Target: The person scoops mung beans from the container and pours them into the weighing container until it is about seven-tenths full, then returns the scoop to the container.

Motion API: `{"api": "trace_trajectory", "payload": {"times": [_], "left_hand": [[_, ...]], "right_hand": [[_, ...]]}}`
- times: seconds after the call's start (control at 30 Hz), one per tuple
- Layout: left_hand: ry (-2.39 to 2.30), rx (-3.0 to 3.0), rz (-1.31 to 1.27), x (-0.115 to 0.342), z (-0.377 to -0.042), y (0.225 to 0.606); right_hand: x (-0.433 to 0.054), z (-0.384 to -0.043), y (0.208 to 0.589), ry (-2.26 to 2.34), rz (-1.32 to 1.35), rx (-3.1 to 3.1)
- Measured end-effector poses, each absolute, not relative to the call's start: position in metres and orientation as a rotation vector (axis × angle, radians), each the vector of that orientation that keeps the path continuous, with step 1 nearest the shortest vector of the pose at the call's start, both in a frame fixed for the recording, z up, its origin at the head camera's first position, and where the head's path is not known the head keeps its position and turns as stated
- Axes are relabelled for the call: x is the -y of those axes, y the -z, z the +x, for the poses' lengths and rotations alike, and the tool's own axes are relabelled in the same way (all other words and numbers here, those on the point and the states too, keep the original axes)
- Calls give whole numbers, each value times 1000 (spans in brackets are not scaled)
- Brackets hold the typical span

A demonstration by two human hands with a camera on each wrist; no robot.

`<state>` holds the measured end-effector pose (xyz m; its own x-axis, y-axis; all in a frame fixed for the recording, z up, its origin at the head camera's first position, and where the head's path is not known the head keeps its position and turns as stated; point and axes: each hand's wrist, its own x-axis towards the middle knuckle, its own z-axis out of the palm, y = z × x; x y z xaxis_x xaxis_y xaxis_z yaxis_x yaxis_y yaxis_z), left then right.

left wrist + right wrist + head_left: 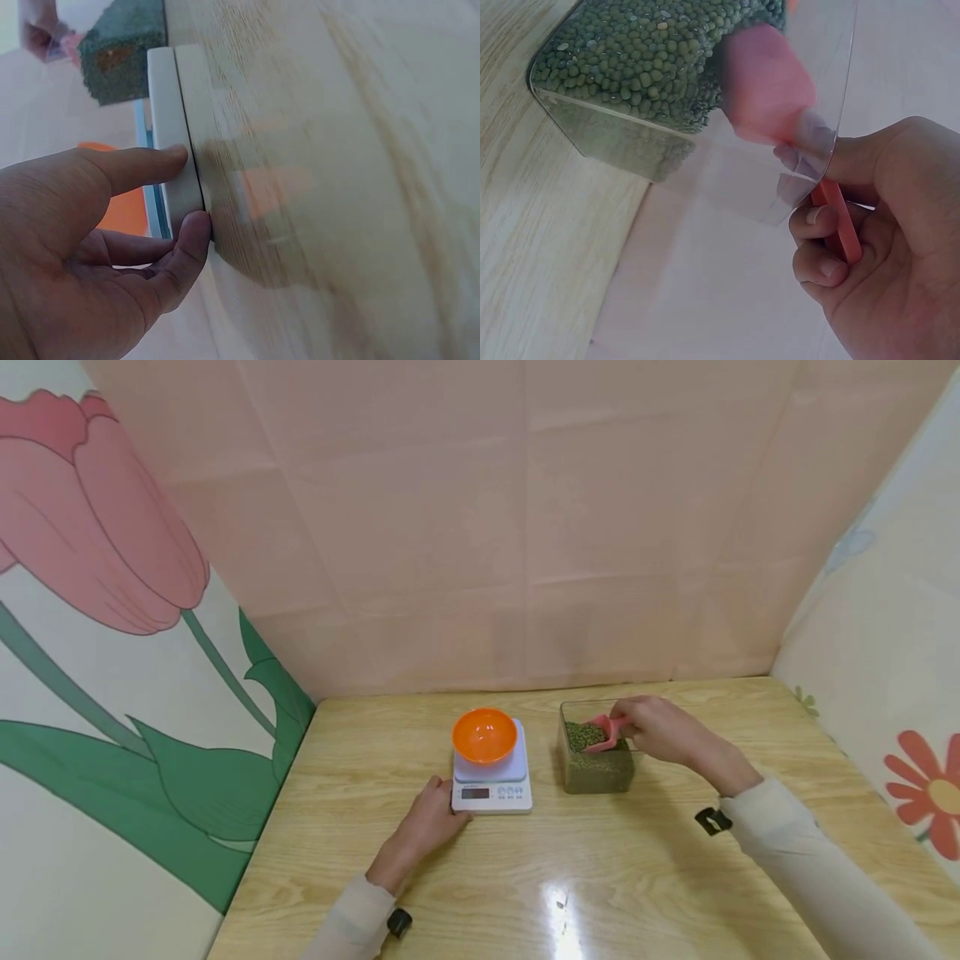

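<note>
While beside box wall (597, 778), right hand (666, 728) round pink scoop (611, 727), left hand (431, 820) round scale (498, 808) edge, orange bowl (485, 737) atop.

Wood-grain table (487, 868), bright glare near its front edge. Creased pinkish sheet (517, 527) upright behind it. Left wall: pink tulip (112, 518) with green leaves (198, 768); right wall: red flower (943, 795), yellow-orange centre.

Scoop (769, 86) blurred in right wrist view, bowl (127, 212) partly hidden in left, scale's button labels (510, 797) illegibly small
</note>
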<state>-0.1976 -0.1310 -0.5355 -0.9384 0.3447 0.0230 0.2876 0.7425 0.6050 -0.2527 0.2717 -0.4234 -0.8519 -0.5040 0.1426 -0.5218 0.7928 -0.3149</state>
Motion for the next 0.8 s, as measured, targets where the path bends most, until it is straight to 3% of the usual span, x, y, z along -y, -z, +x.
{"api": "trace_trajectory", "payload": {"times": [0.8], "left_hand": [[-958,-2845,522,131,-199,536]], "right_hand": [[-278,-252,435,-617,753,2869]]}}
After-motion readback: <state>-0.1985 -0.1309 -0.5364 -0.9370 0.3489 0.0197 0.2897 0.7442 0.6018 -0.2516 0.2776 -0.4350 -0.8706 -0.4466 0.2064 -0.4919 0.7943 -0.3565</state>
